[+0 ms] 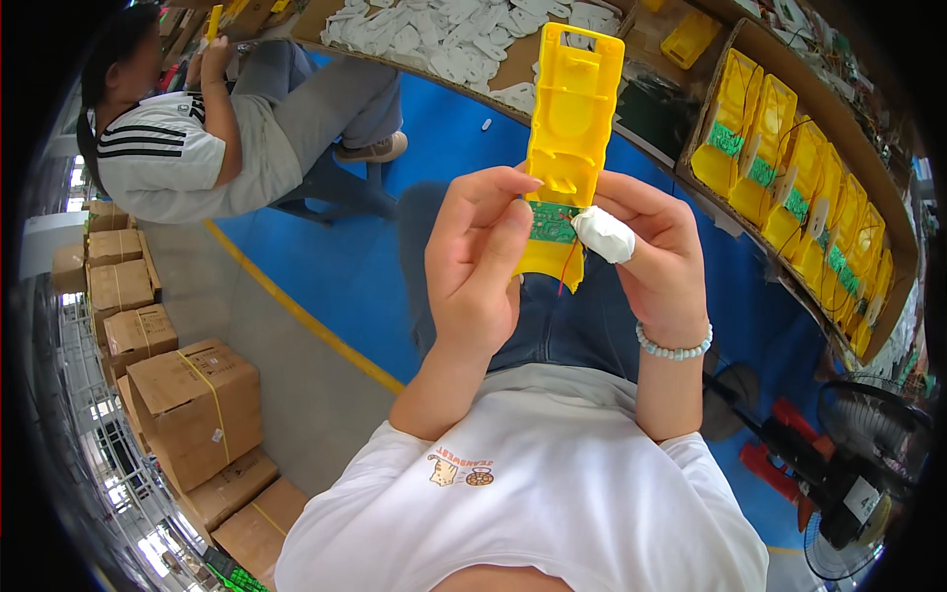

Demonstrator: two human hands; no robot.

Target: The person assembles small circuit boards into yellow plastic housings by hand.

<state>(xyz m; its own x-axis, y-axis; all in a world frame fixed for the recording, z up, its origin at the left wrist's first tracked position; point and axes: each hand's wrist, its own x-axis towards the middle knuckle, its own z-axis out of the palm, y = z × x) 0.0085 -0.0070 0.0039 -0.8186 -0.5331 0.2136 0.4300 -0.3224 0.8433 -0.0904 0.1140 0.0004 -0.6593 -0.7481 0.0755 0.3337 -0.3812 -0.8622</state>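
Note:
Both my hands hold up a yellow plastic housing (569, 109), long and hollow, with a slot at its far end. A green circuit board (552, 223) lies across its near part, and a thin red wire (567, 268) hangs from the board. My left hand (478, 252) is closed on the housing's left edge, its thumb at the board. On the right side, my right hand (659, 259) grips the housing, its thumb wrapped in a white covering (604, 235) and pressed by the board's right end. The fingertips behind the housing are hidden.
At the right, a cardboard box (893, 340) holds several yellow housings with green boards. White plastic parts (434, 39) are heaped on the table ahead. Another person (197, 148) sits at the far left. Cartons (202, 405) stand left; a black fan (868, 434) stands right.

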